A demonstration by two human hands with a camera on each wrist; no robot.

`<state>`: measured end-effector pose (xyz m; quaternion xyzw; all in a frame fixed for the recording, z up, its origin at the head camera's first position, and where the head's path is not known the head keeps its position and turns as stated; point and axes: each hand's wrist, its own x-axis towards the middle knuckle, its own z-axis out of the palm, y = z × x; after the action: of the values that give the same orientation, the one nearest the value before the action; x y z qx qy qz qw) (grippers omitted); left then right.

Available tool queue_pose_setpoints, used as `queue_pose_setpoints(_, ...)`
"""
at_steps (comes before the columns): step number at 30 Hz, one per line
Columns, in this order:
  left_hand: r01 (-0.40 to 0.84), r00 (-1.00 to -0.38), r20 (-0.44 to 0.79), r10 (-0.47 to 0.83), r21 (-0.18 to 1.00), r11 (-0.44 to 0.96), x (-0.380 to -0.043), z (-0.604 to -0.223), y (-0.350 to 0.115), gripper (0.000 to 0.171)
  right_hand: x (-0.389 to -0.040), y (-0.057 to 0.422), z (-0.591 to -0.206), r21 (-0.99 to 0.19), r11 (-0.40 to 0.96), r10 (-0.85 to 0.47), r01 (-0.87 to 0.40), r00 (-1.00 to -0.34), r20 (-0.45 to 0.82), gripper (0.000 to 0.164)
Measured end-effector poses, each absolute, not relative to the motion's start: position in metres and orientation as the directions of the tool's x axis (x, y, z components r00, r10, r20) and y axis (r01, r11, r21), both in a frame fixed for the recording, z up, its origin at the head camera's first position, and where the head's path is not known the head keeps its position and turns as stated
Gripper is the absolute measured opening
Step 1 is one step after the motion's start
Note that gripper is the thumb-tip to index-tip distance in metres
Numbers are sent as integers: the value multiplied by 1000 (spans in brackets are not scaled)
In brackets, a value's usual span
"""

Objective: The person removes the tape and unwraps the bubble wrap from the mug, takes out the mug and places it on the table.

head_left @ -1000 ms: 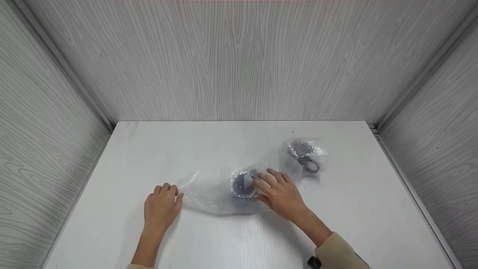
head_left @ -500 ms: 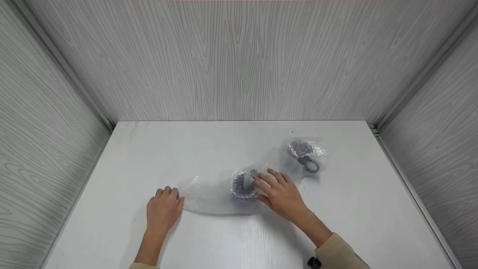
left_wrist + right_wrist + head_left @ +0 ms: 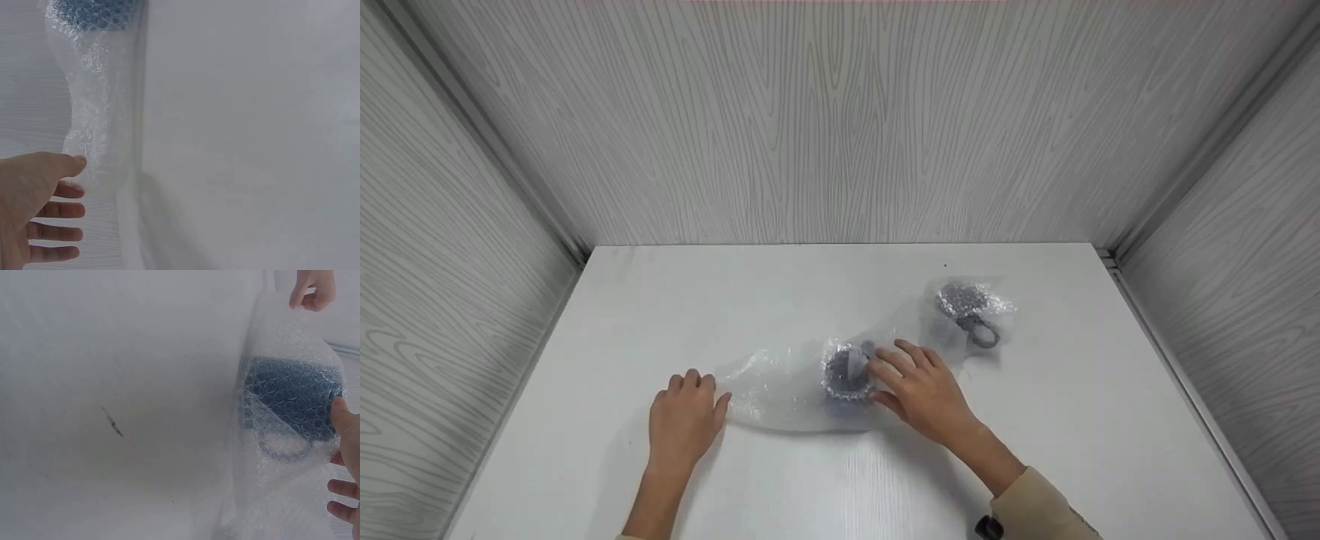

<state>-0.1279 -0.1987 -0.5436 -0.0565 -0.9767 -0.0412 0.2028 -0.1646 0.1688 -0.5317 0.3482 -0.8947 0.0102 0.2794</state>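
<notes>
l hand (image 3: 684, 420) pinching bubble wrap (image 3: 772, 394) end | r hand (image 3: 926, 394) half-curled on blue mug (image 3: 289, 394), mid table (image 3: 780, 480) | imo i've got mug covered, wrap end untucked, dark thing (image 3: 961, 298) prob done

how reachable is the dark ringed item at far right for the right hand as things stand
Probably yes: the right hand is close by, with only low bubble wrap between. It would need to leave the wrapped blue item, and wrap seems to cover much of the dark ringed item.
</notes>
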Motion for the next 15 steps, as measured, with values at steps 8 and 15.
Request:
queue_pose_setpoints(8,136,-878,466,108,25,990,-122,-519,-192,36,-166,169,-531,185,754,-622,-630,-593,512,44)
queue_pose_setpoints(15,226,-824,536,183,15,974,-124,-506,-175,37,-167,169,-532,184,750,-623,-635,-586,518,44)
